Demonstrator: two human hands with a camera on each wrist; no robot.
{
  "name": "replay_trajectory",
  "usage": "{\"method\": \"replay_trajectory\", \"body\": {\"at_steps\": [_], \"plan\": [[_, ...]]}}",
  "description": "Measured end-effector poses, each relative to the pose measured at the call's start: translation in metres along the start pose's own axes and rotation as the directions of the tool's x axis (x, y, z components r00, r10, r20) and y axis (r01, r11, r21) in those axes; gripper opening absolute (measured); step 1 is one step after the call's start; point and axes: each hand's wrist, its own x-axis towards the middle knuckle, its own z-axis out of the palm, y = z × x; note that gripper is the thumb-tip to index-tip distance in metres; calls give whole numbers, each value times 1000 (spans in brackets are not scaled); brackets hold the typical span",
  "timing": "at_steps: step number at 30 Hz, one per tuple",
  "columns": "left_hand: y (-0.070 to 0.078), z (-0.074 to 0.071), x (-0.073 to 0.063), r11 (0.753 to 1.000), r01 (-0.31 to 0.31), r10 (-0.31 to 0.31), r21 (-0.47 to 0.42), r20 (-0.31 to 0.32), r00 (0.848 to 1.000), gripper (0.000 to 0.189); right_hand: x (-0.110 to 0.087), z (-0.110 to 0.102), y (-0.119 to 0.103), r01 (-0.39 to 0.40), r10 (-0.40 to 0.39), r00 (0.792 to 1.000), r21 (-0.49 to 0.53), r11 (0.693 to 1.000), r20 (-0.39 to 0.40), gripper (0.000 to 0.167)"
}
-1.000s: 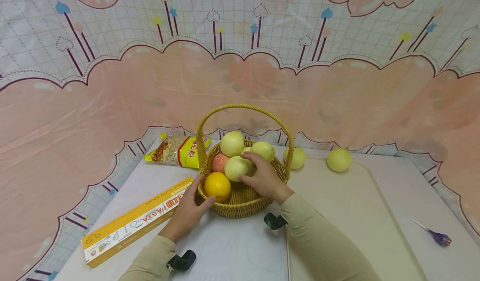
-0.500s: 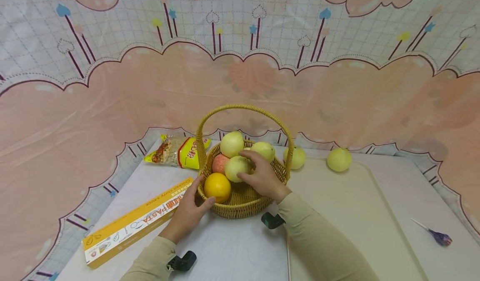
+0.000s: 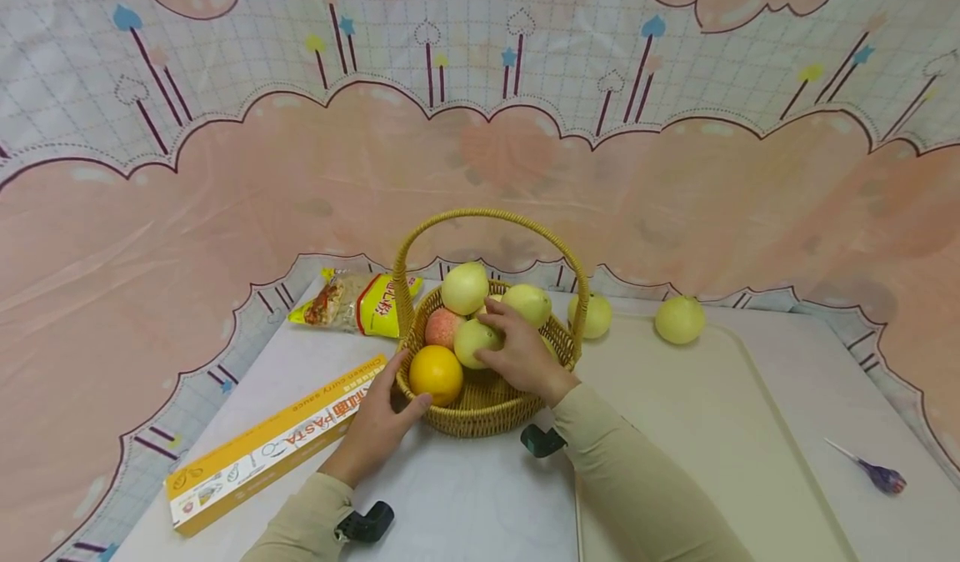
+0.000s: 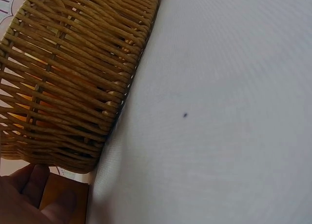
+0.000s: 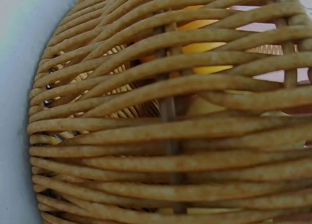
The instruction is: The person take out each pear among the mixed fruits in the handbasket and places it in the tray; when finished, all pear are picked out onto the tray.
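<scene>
In the head view a woven basket [image 3: 480, 423] with a tall arched handle holds several fruits. My left hand [image 3: 378, 424] grips its left front rim, the thumb lying on the front edge; in the left wrist view those fingers [image 4: 34, 185] reach to the basket's wall. My right hand [image 3: 525, 353] is inside the basket, thumb and fingers round a round pale green fruit [image 3: 474, 343]. Beside that fruit lie an orange [image 3: 436, 375] and a reddish round fruit [image 3: 442, 327]. More pale green fruits [image 3: 465, 288] sit behind. The right wrist view shows mostly basket weave [image 5: 195, 136].
A yellow pasta box [image 3: 277, 445] lies left of the basket, with a yellow food packet [image 3: 348, 302] behind it. Two pale green fruits, a nearer one [image 3: 595, 316] and a farther one [image 3: 679, 320], stand by a cream tray [image 3: 690, 429]. A wrapped lollipop [image 3: 873, 470] lies far right.
My right hand has shifted slightly left and turned the pale green fruit, which now sits a little lower and further right. My left hand stays at the rim.
</scene>
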Motion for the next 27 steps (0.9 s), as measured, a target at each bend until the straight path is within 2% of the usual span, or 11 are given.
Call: {"method": "replay_trajectory", "body": {"at_steps": [7,17,27], "plan": [[1,-1,0,1000,7,-7,-2,5,1000,82,2,1,0,-11,11,1000,-38,999,-17,52],[2,-1,-1,1000,-1,1,-4,4,1000,83,5,4,-1,1,0,1000,-109,994,2,54],[1,-1,-1,1000,3,-3,-1,7,1000,83,8,3,4,28,-20,997,-109,994,75,71]]}}
